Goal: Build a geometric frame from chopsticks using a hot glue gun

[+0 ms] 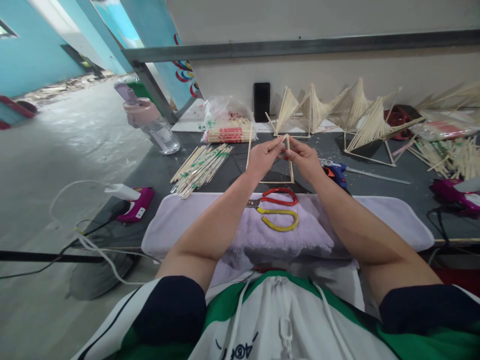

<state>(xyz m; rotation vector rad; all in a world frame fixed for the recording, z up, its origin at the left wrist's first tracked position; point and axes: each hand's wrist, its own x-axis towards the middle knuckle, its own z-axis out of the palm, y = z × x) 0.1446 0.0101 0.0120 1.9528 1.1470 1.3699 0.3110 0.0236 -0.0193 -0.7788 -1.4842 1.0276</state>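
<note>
A frame of pale wooden sticks (277,182) stands on the dark table in front of me, with one stick rising at its left side. Both hands meet at its upper right corner, where stick ends join. My left hand (265,156) pinches the joint from the left. From the other side, my right hand (303,156) has its fingertips closed on the same corner. Just right of that hand lies a blue glue gun (337,175). Scissors with one red and one yellow handle (279,212) rest on a lilac towel (187,225) nearer to me.
Wrapped chopsticks (202,167) and a bagged bundle (229,134) lie left. A water bottle (152,120) stands at the left edge. Behind are a black phone (261,102) and fan-shaped stick models (317,110). Purple power strips (137,205) with cables sit at both sides. Loose sticks (457,155) lie right.
</note>
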